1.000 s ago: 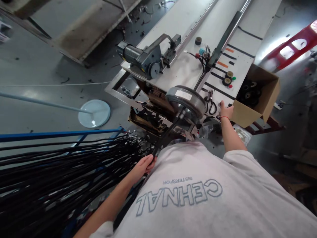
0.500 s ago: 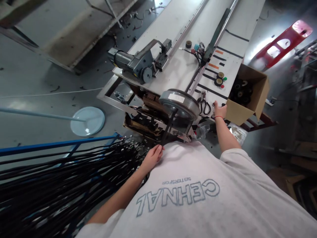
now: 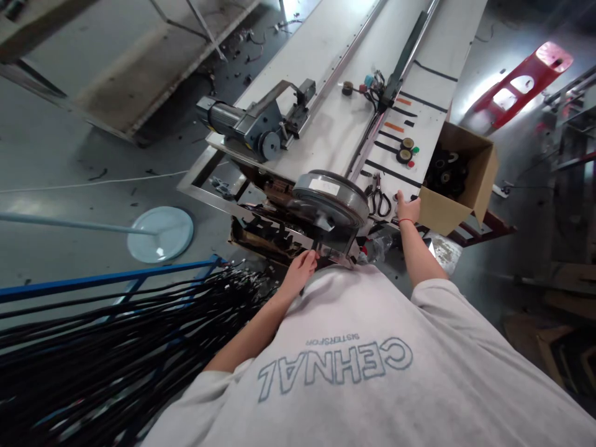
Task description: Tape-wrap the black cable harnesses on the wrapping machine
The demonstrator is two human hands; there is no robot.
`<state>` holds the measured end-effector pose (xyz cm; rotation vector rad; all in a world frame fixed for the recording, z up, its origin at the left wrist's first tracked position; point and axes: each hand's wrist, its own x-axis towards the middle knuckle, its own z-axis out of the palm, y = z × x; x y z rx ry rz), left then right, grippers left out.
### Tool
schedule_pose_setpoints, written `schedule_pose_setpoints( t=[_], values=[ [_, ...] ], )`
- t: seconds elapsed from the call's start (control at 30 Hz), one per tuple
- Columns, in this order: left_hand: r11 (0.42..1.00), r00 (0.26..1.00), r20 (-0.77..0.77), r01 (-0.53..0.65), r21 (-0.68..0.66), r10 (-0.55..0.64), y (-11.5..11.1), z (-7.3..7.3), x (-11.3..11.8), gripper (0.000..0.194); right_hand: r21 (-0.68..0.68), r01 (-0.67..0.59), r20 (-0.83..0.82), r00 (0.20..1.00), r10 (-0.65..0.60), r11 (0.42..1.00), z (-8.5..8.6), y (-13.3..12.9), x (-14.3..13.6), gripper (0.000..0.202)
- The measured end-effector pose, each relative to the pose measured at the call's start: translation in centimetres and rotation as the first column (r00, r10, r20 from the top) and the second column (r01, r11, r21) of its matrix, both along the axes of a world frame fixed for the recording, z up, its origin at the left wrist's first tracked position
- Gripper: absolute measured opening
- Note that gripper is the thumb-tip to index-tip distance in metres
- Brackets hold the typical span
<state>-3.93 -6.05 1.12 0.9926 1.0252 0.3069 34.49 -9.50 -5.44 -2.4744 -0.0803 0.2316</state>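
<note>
In the head view, the left hand (image 3: 302, 270) pinched a black cable (image 3: 316, 239) just below the grey wheel (image 3: 333, 194); the right hand (image 3: 408, 210) rested at the table (image 3: 333, 133) edge, its grip unclear. Steady, straight cable tension seemed wise.

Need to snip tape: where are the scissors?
In the head view, right of centre, the scissors lie on the bench between the grey drum and the right hand.
</note>
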Motion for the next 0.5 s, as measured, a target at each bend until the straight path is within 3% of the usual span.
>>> schedule_pose_setpoints(
  t=[0.17, 0.3, 0.4, 0.5],
  values=[
    [1.0, 1.0, -0.018, -0.015, 0.006, 0.015, 1.1, -0.9, 1.8, 0.053, -0.021, -0.006, 0.001, 1.0, 0.006, 1.0, -0.1, 0.0, 0.0, 0.074],
    [0.996, 1.0, -0.003, -0.006, 0.094, 0.007, 1.5, -1.7, 2.3, 0.05, -0.017, -0.012, 0.012, 1.0, 0.012, 1.0, -0.1, 0.0, 0.0, 0.074],
    [0.975, 0.993, -0.041, 0.118, 0.19, -0.112, 0.9, -3.5, 0.8, 0.047, -0.021, -0.01, 0.013, 1.0, 0.011, 1.0, -0.2, 0.0, 0.1, 0.071],
    [0.919, 0.93, -0.265, 0.317, 0.236, -0.253, -0.4, -5.5, -2.4, 0.041, -0.007, -0.039, 0.03, 0.999, 0.039, 0.999, -0.5, -0.1, 0.2, 0.071]
  ],
)
